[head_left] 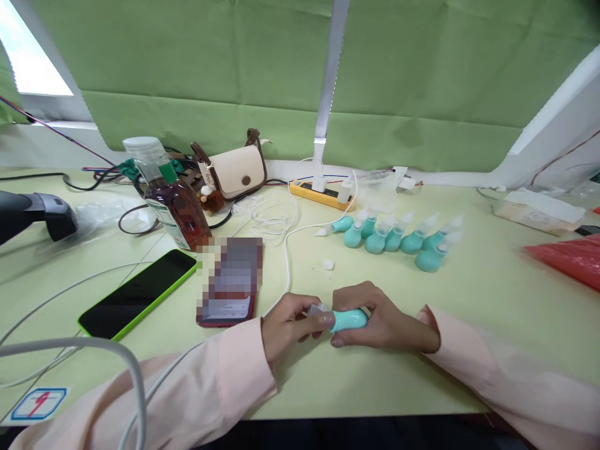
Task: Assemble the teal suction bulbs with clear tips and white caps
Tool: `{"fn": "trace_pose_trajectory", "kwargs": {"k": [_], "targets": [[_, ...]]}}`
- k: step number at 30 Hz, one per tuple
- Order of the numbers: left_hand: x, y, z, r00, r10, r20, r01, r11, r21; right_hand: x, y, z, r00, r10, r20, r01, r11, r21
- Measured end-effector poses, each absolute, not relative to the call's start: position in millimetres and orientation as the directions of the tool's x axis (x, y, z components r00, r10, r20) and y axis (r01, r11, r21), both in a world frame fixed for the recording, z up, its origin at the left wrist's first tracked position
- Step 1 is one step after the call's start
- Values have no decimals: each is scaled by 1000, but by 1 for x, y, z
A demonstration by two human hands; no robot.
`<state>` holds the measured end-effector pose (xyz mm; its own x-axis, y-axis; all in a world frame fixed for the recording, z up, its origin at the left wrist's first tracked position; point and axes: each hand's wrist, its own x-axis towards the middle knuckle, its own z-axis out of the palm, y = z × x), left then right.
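Note:
My right hand [387, 319] is closed around a teal bulb syringe [350, 320], held on its side just above the front of the table. At its left end, my left hand [290, 322] pinches a clear plastic piece [319, 309]; its fingers hide the joint, so I cannot tell how far the two parts fit together. Beyond my hands lies a small white piece [329, 265]. Farther back right stand several teal bulb syringes [375, 242] with clear pointed tips, close together; one lies on its side at the group's left end.
Left of my hands lie a red-cased phone [229, 309] and a green-cased phone [138, 294]. Behind them are a bottle [180, 212] and a cream handbag [237, 172]. A white cable [287, 262] runs from the yellow power strip [321, 195]. Red plastic [572, 256] lies far right.

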<state>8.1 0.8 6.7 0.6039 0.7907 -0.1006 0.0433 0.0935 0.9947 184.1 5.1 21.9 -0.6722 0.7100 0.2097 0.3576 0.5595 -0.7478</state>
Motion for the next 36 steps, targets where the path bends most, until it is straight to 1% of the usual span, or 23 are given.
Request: {"fn": "trace_pose_trajectory", "kwargs": {"k": [2,7,9,11,13,14,15,16,17,18,19,21,22,23,25,27,29,32,36], "targets": [[9,3,6,642,753,-142,-39,218,975,185,6,21,-687,704,183,336,530,-779],[10,7,5,733,653,-189,-163,439,884,187,8,21,-729,665,161,244,473,-847],[8,9,7,763,621,-179,-228,518,825,189,8,22,-748,640,178,203,475,-856],[6,11,9,747,647,-154,-290,525,800,192,9,24,-737,628,250,159,521,-839],[6,13,9,677,723,-135,-300,439,847,195,11,25,-667,659,349,150,577,-803],[6,13,9,634,762,-127,-260,366,894,197,13,26,-617,684,389,163,594,-787],[6,13,8,581,806,-114,-190,270,944,199,15,26,-560,712,424,183,606,-774],[7,13,7,516,853,-82,-88,148,985,202,19,26,-503,735,454,209,614,-761],[7,13,5,450,893,-21,44,2,999,205,24,25,-451,754,478,240,618,-748],[7,12,4,395,916,70,188,-156,970,207,29,24,-400,767,501,270,621,-736],[7,12,3,361,915,181,323,-305,896,211,35,22,-347,778,524,300,621,-724],[5,12,1,364,852,376,522,-521,675,217,46,17,-258,812,523,377,583,-719],[5,13,0,385,816,432,585,-577,569,219,51,15,-228,834,502,417,550,-724],[4,13,-1,403,789,464,632,-607,483,222,56,12,-210,854,476,454,516,-726],[3,15,-3,424,768,481,700,-614,365,224,61,6,-204,883,423,517,464,-719],[2,17,-4,436,763,476,743,-604,288,225,63,2,-215,897,385,565,436,-700],[1,19,-6,447,765,464,769,-594,237,224,63,0,-219,900,377,597,429,-678],[1,23,-7,469,772,430,789,-584,188,223,62,0,-218,879,425,638,457,-620],[1,25,-8,482,790,378,817,-561,130,223,60,3,-226,792,567,669,550,-501]]}}
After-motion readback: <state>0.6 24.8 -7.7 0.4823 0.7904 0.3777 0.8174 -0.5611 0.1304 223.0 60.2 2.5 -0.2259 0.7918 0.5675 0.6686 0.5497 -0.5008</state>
